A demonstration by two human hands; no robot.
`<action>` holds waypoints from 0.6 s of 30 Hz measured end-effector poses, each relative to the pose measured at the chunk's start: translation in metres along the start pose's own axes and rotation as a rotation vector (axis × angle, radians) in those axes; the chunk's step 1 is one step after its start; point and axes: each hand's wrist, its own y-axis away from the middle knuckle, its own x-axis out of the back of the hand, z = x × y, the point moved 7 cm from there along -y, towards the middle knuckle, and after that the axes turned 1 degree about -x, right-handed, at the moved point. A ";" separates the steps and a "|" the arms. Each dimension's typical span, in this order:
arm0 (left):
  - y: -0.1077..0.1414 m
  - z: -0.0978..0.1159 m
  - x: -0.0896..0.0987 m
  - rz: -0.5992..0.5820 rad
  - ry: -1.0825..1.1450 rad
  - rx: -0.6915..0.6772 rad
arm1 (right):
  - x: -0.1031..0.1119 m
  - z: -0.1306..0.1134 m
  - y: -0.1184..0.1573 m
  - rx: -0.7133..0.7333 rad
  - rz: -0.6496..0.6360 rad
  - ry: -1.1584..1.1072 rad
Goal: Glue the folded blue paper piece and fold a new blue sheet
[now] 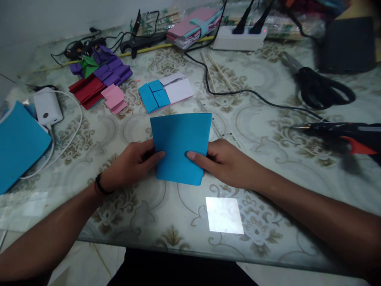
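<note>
Blue paper point(22, 149) lies far left; white device point(47, 106) sits just behind it; left hand point(135, 163) pinches, thumb in front, the left edge of a blue sheet point(180, 137), held mid-view over the patterned table point(143, 214); right hand point(228, 163) pinches its right edge; scissors point(320, 90) lie beyond.

Between our forearms point(303, 202) we have room to pass low over the worktop point(178, 222), in front of the blue paper point(178, 159). To the right of our right hand point(226, 163), a free lane runs as far as the glue gun point(339, 130). Farther back, the black cable point(229, 93) and scissors point(318, 89) obstruct us; straight ahead, the blue-and-white folded papers point(154, 96); leftward, the looped white cable point(81, 115).
</note>
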 end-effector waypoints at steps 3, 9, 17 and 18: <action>-0.001 0.000 0.000 0.010 -0.008 -0.010 | 0.001 0.000 0.000 0.000 0.004 0.009; -0.001 -0.001 -0.001 -0.001 -0.024 0.000 | 0.001 -0.001 0.001 0.014 0.006 0.010; -0.001 0.001 0.000 0.018 -0.018 -0.057 | 0.000 0.000 0.001 0.016 0.002 -0.004; -0.001 0.001 0.000 0.019 -0.011 -0.055 | 0.000 0.001 0.001 0.017 0.004 -0.007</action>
